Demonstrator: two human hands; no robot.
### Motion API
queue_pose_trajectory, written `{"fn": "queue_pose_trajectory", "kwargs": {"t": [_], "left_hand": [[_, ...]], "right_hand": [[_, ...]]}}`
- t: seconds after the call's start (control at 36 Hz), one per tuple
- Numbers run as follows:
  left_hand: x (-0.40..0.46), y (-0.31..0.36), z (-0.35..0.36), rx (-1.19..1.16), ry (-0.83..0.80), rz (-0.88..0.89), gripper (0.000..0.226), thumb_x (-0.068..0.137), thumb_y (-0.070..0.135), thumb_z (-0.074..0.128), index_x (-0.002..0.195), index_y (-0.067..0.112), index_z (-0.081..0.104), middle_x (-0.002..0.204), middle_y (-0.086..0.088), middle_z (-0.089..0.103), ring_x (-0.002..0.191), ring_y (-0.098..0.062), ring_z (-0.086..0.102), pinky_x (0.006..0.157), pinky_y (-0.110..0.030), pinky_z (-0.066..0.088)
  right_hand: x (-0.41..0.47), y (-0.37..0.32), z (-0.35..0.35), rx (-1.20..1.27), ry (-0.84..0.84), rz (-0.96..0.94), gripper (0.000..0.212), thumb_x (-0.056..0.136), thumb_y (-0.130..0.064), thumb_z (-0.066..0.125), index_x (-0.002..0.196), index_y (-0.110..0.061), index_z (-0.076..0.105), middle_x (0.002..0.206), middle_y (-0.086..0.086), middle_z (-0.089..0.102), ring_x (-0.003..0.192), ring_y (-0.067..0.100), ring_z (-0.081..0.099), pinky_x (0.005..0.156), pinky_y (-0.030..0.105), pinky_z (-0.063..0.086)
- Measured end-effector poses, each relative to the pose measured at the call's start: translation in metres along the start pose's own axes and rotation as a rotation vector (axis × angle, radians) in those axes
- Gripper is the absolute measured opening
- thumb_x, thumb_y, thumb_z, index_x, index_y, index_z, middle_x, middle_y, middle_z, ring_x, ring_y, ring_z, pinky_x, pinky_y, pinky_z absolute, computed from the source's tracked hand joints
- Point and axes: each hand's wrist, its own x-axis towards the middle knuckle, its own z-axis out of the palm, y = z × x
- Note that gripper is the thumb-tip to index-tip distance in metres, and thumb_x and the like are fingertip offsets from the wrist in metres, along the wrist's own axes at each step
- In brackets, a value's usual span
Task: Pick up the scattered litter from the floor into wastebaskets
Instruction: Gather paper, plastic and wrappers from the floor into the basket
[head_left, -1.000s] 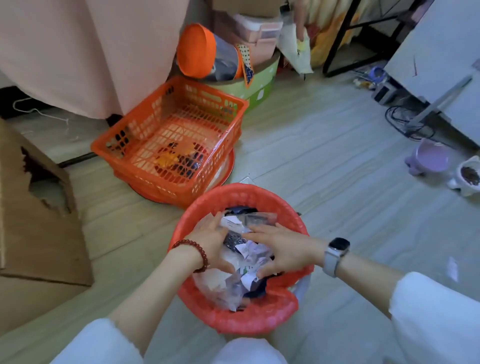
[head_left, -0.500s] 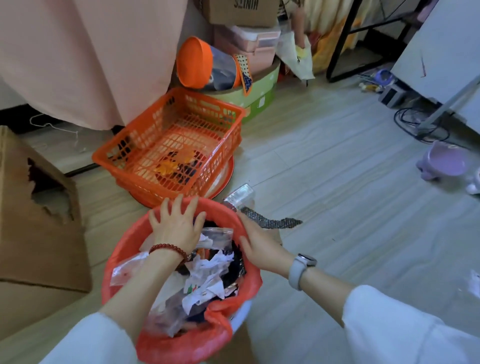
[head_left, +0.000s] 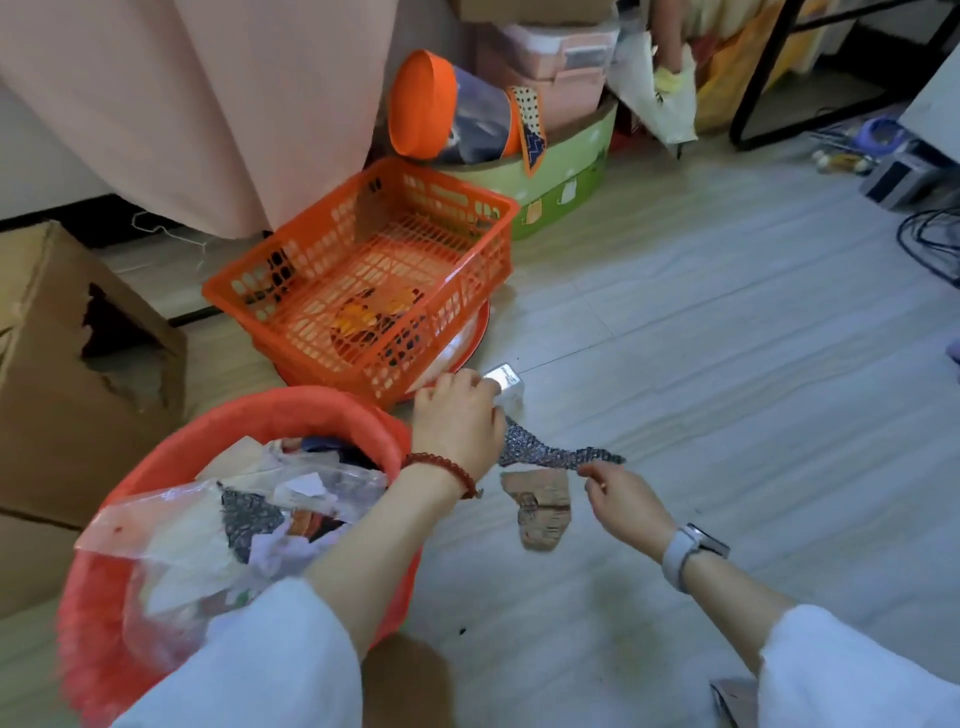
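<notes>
- Since half a second ago both hands have left the red wastebasket (head_left: 291, 410); the left hand (head_left: 457, 421) now curls its fingers on a clear shiny wrapper (head_left: 504, 378) on the floor (head_left: 727, 389), and the right hand (head_left: 623, 499) pinches the end of a grey patterned scrap (head_left: 550, 453).
- A brown cardboard scrap (head_left: 540, 512) lies on the pale wood-look floor between the hands.
- The wastebasket, full of litter, stands at the left.
- An orange mesh basket (head_left: 374, 270) sits just behind; a torn cardboard box (head_left: 62, 364) stands at far left.
</notes>
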Motion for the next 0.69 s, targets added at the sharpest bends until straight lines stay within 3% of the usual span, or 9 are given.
{"fn": "queue_pose_trajectory", "kwargs": {"t": [0.08,0.19,0.28,0.33,0.42,0.47,0.58,0.69], "left_hand": [[0.0,0.028,0.045,-0.055,-0.147,0.008,0.033,0.093,0.026,0.04,0.122,0.02,0.052,0.126,-0.003,0.051,0.119,-0.024,0.042,0.095,-0.039,0.033],[-0.011,0.031,0.112,-0.077,-0.354,-0.08,0.041,0.092,0.026,0.04,0.132,0.02,0.041,0.134,-0.005,0.045,0.123,-0.026,0.04,0.096,-0.041,0.036],[-0.027,0.019,0.151,-0.103,-0.401,-0.182,0.045,0.092,0.029,0.042,0.135,0.021,0.034,0.14,-0.005,0.036,0.126,-0.027,0.035,0.097,-0.042,0.035],[-0.039,0.007,0.172,-0.108,-0.416,-0.278,0.054,0.092,0.032,0.043,0.141,0.021,0.023,0.149,-0.006,0.022,0.136,-0.028,0.022,0.105,-0.044,0.029],[-0.058,-0.01,0.193,-0.036,-0.456,-0.34,0.061,0.096,0.036,0.033,0.147,0.02,0.004,0.157,-0.003,-0.005,0.144,-0.026,-0.003,0.114,-0.046,0.012],[-0.067,-0.016,0.199,-0.004,-0.456,-0.305,0.061,0.097,0.038,0.028,0.147,0.022,-0.002,0.156,-0.002,-0.012,0.143,-0.024,-0.01,0.115,-0.044,0.006],[-0.068,-0.021,0.201,-0.006,-0.436,-0.284,0.061,0.096,0.041,0.029,0.148,0.025,0.0,0.156,0.0,-0.011,0.144,-0.022,-0.01,0.115,-0.043,0.006],[-0.065,-0.024,0.198,0.022,-0.438,-0.27,0.06,0.095,0.043,0.032,0.147,0.027,0.005,0.157,0.002,-0.006,0.144,-0.024,-0.006,0.113,-0.045,0.012]], "right_hand": [[0.012,0.043,-0.001,-0.077,0.028,0.065,0.036,0.094,-0.011,0.037,0.126,-0.012,0.053,0.131,0.011,0.054,0.117,0.029,0.053,0.096,0.035,0.043],[0.041,0.067,0.012,-0.165,0.046,-0.04,0.044,0.092,-0.009,0.038,0.135,-0.016,0.043,0.14,0.009,0.044,0.125,0.03,0.042,0.098,0.039,0.041],[0.063,0.069,0.029,-0.272,0.056,-0.126,0.052,0.092,-0.012,0.039,0.143,-0.021,0.029,0.151,0.003,0.026,0.136,0.025,0.027,0.101,0.042,0.038],[0.074,0.067,0.041,-0.354,0.054,-0.158,0.056,0.092,-0.015,0.04,0.144,-0.026,0.024,0.152,0.001,0.022,0.138,0.025,0.023,0.1,0.044,0.037],[0.081,0.069,0.059,-0.436,0.096,-0.126,0.05,0.092,-0.018,0.043,0.14,-0.027,0.033,0.139,0.006,0.037,0.126,0.029,0.034,0.094,0.04,0.037],[0.079,0.074,0.067,-0.43,0.142,-0.09,0.041,0.09,-0.011,0.043,0.131,-0.018,0.044,0.126,0.011,0.044,0.115,0.032,0.04,0.084,0.038,0.039],[0.069,0.082,0.074,-0.406,0.167,-0.082,0.03,0.085,0.003,0.04,0.114,-0.004,0.047,0.114,0.018,0.047,0.104,0.033,0.044,0.065,0.035,0.028],[0.056,0.093,0.072,-0.203,0.23,0.019,0.023,0.09,-0.001,0.039,0.11,-0.001,0.051,0.112,0.019,0.05,0.101,0.035,0.048,0.067,0.036,0.034]]}}
